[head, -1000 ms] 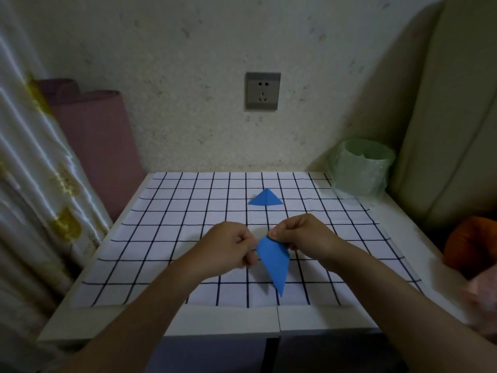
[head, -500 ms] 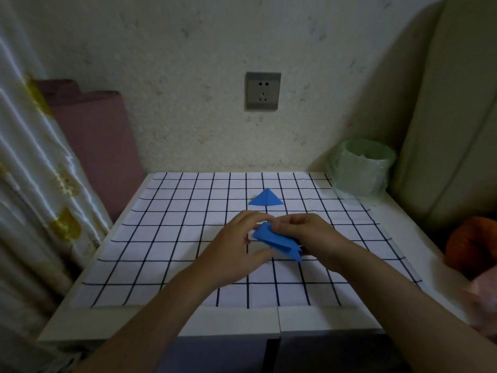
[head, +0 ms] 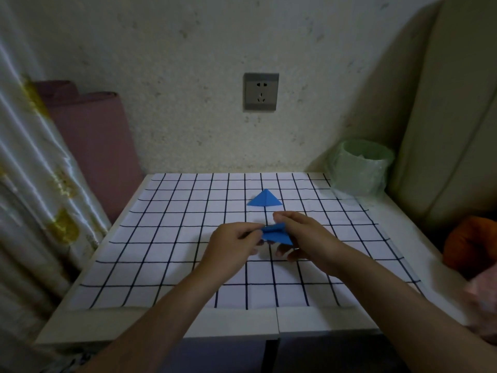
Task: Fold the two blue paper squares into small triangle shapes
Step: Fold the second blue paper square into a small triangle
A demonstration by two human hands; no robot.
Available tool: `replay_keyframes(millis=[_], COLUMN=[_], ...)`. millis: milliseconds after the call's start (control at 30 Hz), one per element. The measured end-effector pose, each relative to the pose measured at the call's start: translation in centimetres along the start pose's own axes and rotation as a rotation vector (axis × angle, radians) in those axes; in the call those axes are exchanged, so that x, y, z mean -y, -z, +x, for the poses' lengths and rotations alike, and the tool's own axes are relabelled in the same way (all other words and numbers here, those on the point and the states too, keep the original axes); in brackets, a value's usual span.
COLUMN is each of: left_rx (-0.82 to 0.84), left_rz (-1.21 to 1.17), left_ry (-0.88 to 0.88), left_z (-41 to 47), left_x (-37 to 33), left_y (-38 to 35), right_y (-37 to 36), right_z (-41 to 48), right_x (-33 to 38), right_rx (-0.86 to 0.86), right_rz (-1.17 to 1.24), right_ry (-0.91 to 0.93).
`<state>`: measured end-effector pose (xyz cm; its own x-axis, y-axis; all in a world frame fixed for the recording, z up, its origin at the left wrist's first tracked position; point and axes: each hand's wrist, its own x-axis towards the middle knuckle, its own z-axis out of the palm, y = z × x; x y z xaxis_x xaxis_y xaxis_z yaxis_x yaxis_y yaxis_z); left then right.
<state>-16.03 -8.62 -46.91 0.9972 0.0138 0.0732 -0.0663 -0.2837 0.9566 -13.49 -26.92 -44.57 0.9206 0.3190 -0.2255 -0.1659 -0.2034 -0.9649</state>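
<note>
Item 1, folded blue paper (head: 277, 234): held between both hands, just above the grid sheet, partly creased, lower right corner pointed. Pinched at its left end by the left hand (head: 234, 242), thumb and forefinger closed on it. Gripped from the right by the right hand (head: 306, 240), fingers curled over the top edge, thumb below; exact contact under the paper can't be told.

Item 2, finished blue triangle (head: 265, 199): lies flat on the sheet just beyond the hands, apex pointing away, not touched.

Item 3, grid sheet (head: 166, 238): white w/ dark lines, spread over most of the tabletop beneath the hands; fold creases seen toward the near edge.

Item 4, white table (head: 236, 323): bare strip shown nearer than the hands, w/ a vertical seam approx. below the right wrist; bare strip also to the right of the hands.

Item 5, green bin (head: 360, 168): lined w/ a clear bag, placed at the far right corner, well beyond the right hand, overlapping the sheet's corner.

Item 6, wall socket (head: 261, 91): grey, set in a speckled pale wall straight beyond the hands.

Item 7, pink roll (head: 91, 146): leaned in the corner far left of the left hand.

Item 8, curtain (head: 32, 184): shiny, pale w/ yellow marks, hung left of the left hand.

Item 9, beige cushion (head: 451, 130): upright, right of the right hand; orange object (head: 468, 243) below it, blurred.
</note>
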Motion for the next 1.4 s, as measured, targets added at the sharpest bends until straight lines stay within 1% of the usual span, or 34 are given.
replay_keyframes(millis=[67,100,133,167,233,333,400,467,567,667,733,800,867,933,967,1033,1067,1100,1133,1200,1233,1300,1400], left_rx=[-0.048,-0.088,-0.134,-0.18,-0.242,-0.263,-0.263,-0.256,-0.223,-0.222,-0.266,-0.282,-0.258,-0.174,-0.077,0.169,0.273,0.342,0.365,0.336,0.334,0.329,0.313], left_rz=[-0.054,-0.062,-0.049,-0.031,-0.05,-0.059,-0.024,0.025,0.073,0.31,0.432,0.582,0.78,0.841,0.825,0.805,0.806,0.808,0.818,0.84,0.844,0.832,0.835], left_ry=[0.026,0.052,0.073,0.086,0.099,0.112,0.117,0.097,0.12,0.106,0.003,-0.182,-0.375,-0.506,-0.561,-0.664,-0.675,-0.652,-0.633,-0.643,-0.647,-0.655,-0.679], left_z=[0.1,0.2,0.3,0.4,0.5,0.7,0.7,0.5,0.3,0.1,-0.3,-0.7,-1.0,-1.0,-1.0,-0.9,-0.8,-0.9,-0.9,-1.2,-1.5,-2.0,-2.4], left_x=[0.0,0.1,0.1,0.3,0.5,0.6,0.6,0.9,1.3,1.9,2.1,2.3,2.5,2.4,2.4,2.5,2.5,2.6,2.7,3.1,3.2,3.3,3.3], left_y=[-0.1,0.0,0.0,0.0,0.1,0.2,0.2,0.1,0.4,0.9,1.2,1.4,1.6,1.9,2.1,2.3,2.4,2.4,2.4,2.5,2.4,2.5,2.6], right_y=[-0.1,-0.2,-0.2,-0.2,-0.1,-0.4,-0.7,-0.7,-0.3,0.1,0.3,0.6,1.0,1.2,1.3,1.4,1.5,1.6,1.7,2.0,2.2,2.4,2.2], right_z=[0.1,0.1,0.1,0.1,0.1,-0.2,-0.1,0.0,-0.2,-0.3,-0.4,-0.3,-0.3,-0.3,-0.4,-0.6,-0.7,-0.8,-0.9,-1.1,-1.2,-1.4,-1.6], right_x=[0.1,0.1,0.1,-0.1,-0.7,-1.5,-1.6,-1.6,-1.7,-2.2,-2.7,-3.2,-3.4,-3.7,-3.8,-3.9,-4.0,-4.0,-4.2,-4.4,-4.5,-4.7,-4.6], right_rx=[0.021,0.003,-0.029,-0.057,-0.067,-0.074,-0.141,-0.148,-0.06,0.027,0.081,0.119,0.145,0.158,0.156,0.142,0.146,0.155,0.16,0.152,0.144,0.128,0.098], right_rz=[0.101,0.119,0.073,-0.034,-0.293,-0.623,-0.742,-0.741,-0.756,-0.815,-0.85,-0.853,-0.863,-0.869,-0.881,-0.926,-0.957,-1.002,-1.073,-1.212,-1.231,-1.182,-1.003], right_ry=[-0.044,-0.058,-0.04,0.016,0.204,0.476,0.617,0.715,0.728,0.67,0.664,0.645,0.67,0.719,0.73,0.755,0.778,0.807,0.831,0.826,0.82,0.807,0.776])
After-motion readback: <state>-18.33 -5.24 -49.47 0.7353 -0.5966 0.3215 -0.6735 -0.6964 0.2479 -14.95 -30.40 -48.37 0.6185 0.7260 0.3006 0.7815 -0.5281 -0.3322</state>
